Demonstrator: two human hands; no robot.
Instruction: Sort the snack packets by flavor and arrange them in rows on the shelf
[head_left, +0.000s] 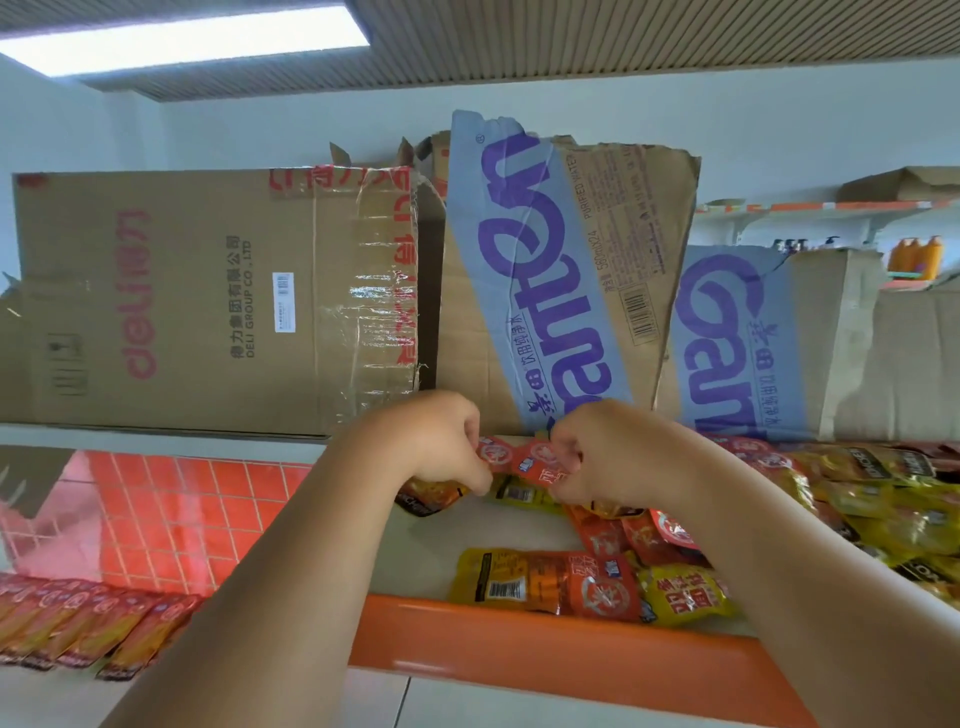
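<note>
Red packets (524, 460): above and behind orange shelf lip (519, 649), pinched between left grip (447, 441) and right grip (587, 457), both curled closed on them. Done: one red row (78, 629), below-left of lip. Remaining: mixed red-yellow heap (883, 499) behind lip, seemingly unsorted

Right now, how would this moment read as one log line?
left hand: pinches red packet | right hand: pinches same packet | shelf: mixed packets loose

Back: cardboard boxes (208, 291) wall off the shelf (426, 556) end to end. Right: loose packets (883, 499) heap up to the orange lip (519, 639). Open passage over bare shelf left of the yellow packet (485, 574).
</note>
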